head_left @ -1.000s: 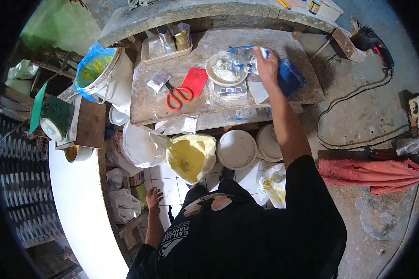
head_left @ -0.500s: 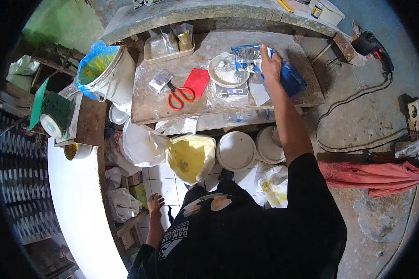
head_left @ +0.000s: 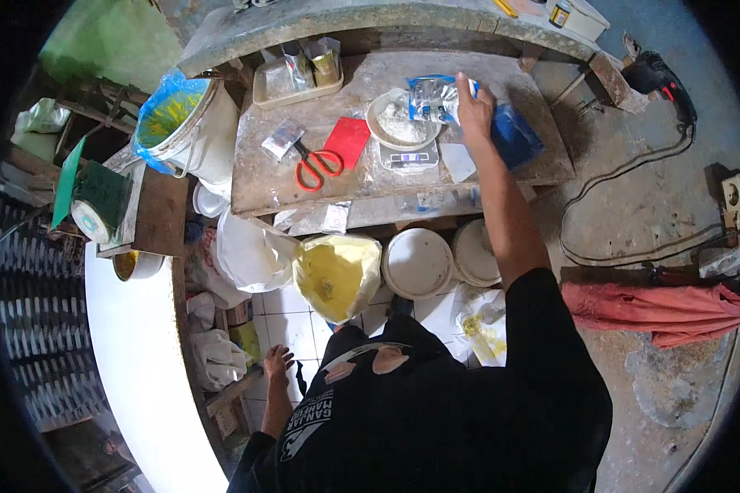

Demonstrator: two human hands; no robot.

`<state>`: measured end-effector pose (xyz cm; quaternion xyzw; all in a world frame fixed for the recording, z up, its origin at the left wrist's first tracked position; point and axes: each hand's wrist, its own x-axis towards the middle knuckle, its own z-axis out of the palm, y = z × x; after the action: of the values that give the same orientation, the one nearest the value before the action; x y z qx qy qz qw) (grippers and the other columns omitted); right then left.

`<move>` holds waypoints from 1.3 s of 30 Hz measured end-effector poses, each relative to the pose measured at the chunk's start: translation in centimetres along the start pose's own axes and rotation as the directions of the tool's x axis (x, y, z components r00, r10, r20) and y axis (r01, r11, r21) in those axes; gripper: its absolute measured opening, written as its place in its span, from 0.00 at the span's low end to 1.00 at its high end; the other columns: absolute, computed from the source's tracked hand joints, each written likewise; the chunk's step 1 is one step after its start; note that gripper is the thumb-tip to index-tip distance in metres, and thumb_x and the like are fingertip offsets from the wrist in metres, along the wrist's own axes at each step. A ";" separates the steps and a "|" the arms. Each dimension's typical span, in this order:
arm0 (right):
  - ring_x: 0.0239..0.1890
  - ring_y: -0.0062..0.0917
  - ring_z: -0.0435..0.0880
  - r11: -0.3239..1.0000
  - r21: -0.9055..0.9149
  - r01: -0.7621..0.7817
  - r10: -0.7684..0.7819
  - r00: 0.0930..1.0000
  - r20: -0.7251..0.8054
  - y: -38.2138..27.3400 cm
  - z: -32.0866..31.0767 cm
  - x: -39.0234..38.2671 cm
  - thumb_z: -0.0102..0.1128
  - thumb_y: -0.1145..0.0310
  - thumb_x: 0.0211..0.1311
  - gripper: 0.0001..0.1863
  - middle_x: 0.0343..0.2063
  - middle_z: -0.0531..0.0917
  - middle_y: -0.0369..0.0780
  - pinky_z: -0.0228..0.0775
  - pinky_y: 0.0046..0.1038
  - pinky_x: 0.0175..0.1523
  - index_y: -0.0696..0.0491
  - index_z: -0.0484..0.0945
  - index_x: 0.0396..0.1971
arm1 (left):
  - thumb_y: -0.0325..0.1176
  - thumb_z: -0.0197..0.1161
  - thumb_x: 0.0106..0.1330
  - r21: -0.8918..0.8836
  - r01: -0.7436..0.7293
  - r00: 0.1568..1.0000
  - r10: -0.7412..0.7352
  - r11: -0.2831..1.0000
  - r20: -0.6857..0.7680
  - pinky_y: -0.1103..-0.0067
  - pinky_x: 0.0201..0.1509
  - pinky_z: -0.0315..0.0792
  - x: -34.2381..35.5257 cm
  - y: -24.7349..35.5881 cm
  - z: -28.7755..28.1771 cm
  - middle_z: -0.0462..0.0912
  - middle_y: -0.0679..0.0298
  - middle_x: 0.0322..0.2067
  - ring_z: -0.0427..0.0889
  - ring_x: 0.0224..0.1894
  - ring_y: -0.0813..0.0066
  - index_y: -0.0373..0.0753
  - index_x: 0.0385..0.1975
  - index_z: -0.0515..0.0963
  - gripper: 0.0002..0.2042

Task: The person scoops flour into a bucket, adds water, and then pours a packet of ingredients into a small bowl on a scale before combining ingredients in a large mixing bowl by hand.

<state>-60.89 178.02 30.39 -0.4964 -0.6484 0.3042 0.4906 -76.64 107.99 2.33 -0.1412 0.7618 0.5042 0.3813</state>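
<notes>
My right hand [head_left: 474,111] grips a blue-and-silver packet [head_left: 432,100], tipped sideways over a pale bowl. White powder [head_left: 400,126] lies heaped inside that bowl [head_left: 384,144], which rests on a small digital scale [head_left: 411,158]. Beside the scale are a pale card [head_left: 458,164] and a dark blue flat thing [head_left: 515,140], partly behind my right forearm. To the left sit a red flat packet [head_left: 348,143], red-handled scissors [head_left: 311,168] and a small silvery packet [head_left: 283,138]. Low by my side hangs my left hand [head_left: 278,361], empty, fingers loosely bent and apart.
Under the bench [head_left: 255,193] stand a yellow-lined bucket [head_left: 370,256], a white-lined bucket [head_left: 251,255] and lidded tubs [head_left: 418,263]. A big bucket [head_left: 210,135] and a green dial scale [head_left: 99,197] are at left. At right lie a power drill [head_left: 658,82] and its cord.
My right hand and the packet have shifted slightly left and up over the bowl. The fingers of my left hand have curled a little more.
</notes>
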 end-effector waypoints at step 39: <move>0.41 0.42 0.83 0.714 -0.319 0.623 -0.259 0.659 0.706 1.2 3.2 -1.7 0.60 0.67 0.57 0.12 0.37 0.84 0.47 0.74 0.40 0.48 0.50 0.83 0.41 | 0.31 0.57 0.69 -0.031 -0.770 0.547 0.684 0.638 0.482 0.81 0.18 0.67 -5.7 44.7 33.7 0.79 0.64 0.21 0.73 0.15 0.80 0.33 0.30 0.76 0.08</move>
<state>-63.43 177.11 27.75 -0.3034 -0.9329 0.1192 0.1531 -84.83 156.77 29.28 0.3450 0.6832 0.5621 0.3135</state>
